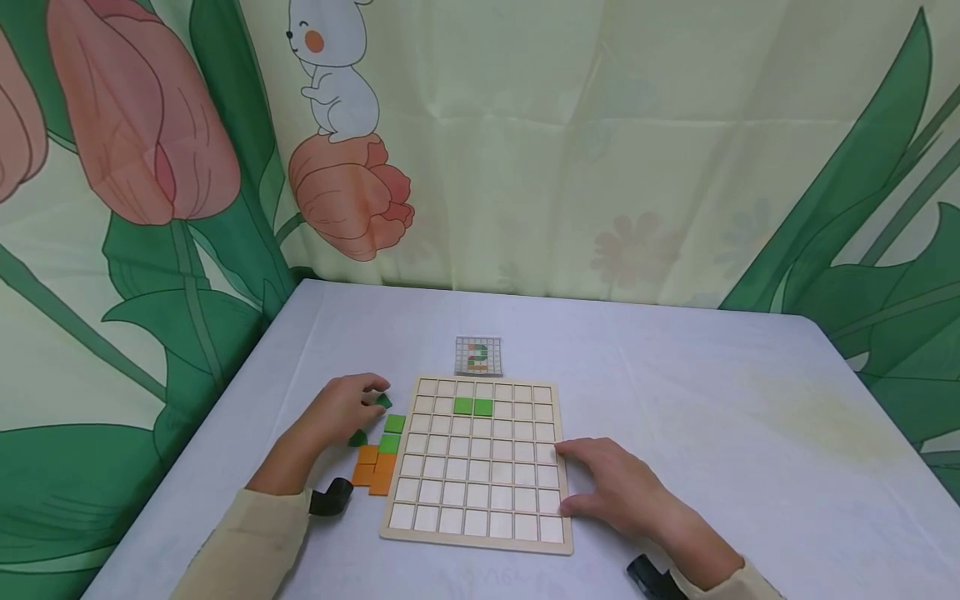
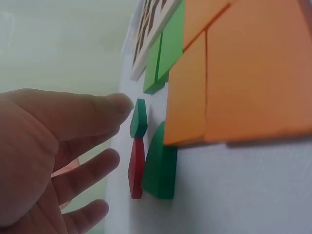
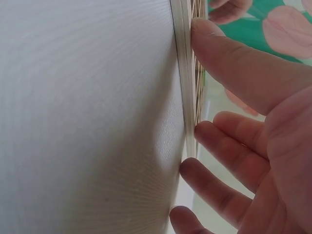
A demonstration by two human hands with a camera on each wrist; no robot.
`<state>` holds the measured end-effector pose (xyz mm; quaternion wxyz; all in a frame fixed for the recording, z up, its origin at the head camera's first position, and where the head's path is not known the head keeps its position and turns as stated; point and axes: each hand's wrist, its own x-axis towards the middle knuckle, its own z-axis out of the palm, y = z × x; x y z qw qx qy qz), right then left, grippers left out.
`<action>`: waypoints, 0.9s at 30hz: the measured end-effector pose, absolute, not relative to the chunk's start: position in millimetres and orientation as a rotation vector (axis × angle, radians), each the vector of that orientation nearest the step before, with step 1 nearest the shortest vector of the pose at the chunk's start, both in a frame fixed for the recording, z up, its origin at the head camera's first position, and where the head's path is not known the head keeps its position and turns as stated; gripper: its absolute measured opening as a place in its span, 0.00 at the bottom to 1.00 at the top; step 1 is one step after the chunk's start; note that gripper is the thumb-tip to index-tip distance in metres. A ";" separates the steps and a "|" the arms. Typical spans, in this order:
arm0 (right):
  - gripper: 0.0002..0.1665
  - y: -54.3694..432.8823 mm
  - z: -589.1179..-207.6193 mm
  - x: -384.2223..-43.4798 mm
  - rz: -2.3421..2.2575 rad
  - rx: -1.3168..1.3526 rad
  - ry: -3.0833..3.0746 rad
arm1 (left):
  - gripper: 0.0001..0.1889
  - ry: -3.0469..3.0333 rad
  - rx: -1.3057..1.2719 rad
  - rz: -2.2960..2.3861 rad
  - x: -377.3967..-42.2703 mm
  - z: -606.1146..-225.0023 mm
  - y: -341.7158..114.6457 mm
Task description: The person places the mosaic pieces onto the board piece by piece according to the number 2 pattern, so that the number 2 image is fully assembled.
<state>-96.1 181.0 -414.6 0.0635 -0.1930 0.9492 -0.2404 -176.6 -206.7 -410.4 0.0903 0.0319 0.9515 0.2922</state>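
A wooden grid board (image 1: 566, 467) lies on the table, with two light green square tiles (image 1: 463, 406) side by side in its second row from the far edge. My left hand (image 1: 341, 414) hovers left of the board, fingers loosely bent and apart. Its thumb tip is right beside a small dark green piece (image 2: 139, 118). Next to that piece are a red piece (image 2: 136, 168) and a larger dark green piece with a curved side (image 2: 161, 168); the hand hides the red one in the head view. My right hand (image 1: 622, 487) rests its thumb and fingertips at the board's right edge.
Two loose light green tiles (image 1: 394, 424) and several orange tiles (image 1: 381, 475) lie along the board's left side. Beyond the board's far edge is a small card (image 1: 477, 356) with a coloured grid pattern. A white cloth (image 1: 712, 392) covers the table; a printed curtain (image 1: 525, 167) hangs behind.
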 end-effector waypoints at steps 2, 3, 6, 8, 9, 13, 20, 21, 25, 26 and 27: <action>0.40 181.1 -414.7 -96.1 -0.725 -0.585 2.868 | 0.20 2.834 0.090 0.861 -177.0 -410.6 -207.3; 0.40 181.2 -414.8 -96.2 -0.723 -0.588 2.870 | 0.20 2.839 0.093 0.851 -177.4 -410.9 -207.5; 0.40 181.8 -415.1 -96.1 -0.717 -0.608 2.878 | 0.19 2.849 0.094 0.826 -178.8 -411.4 -207.5; 0.40 182.2 -415.2 -96.1 -0.713 -0.621 2.882 | 0.19 2.852 0.089 0.813 -179.7 -411.9 -207.4; 0.40 182.4 -415.2 -96.2 -0.710 -0.627 2.884 | 0.19 2.853 0.087 0.809 -180.1 -412.1 -207.3; 0.40 182.0 -414.8 -96.5 -0.709 -0.625 2.878 | 0.18 2.853 0.073 0.811 -181.4 -412.3 -207.8; 0.41 180.2 -413.4 -96.6 -0.712 -0.588 2.865 | 0.14 2.858 0.084 0.814 -184.3 -414.1 -209.8; 0.41 180.1 -413.3 -96.5 -0.711 -0.584 2.865 | 0.14 2.859 0.087 0.816 -184.6 -414.7 -209.8; 0.41 179.7 -413.2 -96.4 -0.717 -0.576 2.865 | 0.14 2.850 0.090 0.837 -186.0 -417.0 -208.6; 0.41 179.7 -413.3 -96.3 -0.717 -0.575 2.865 | 0.14 2.848 0.091 0.843 -186.1 -417.3 -208.2; 0.41 179.7 -413.4 -96.3 -0.716 -0.576 2.865 | 0.15 2.846 0.093 0.850 -186.2 -417.5 -207.7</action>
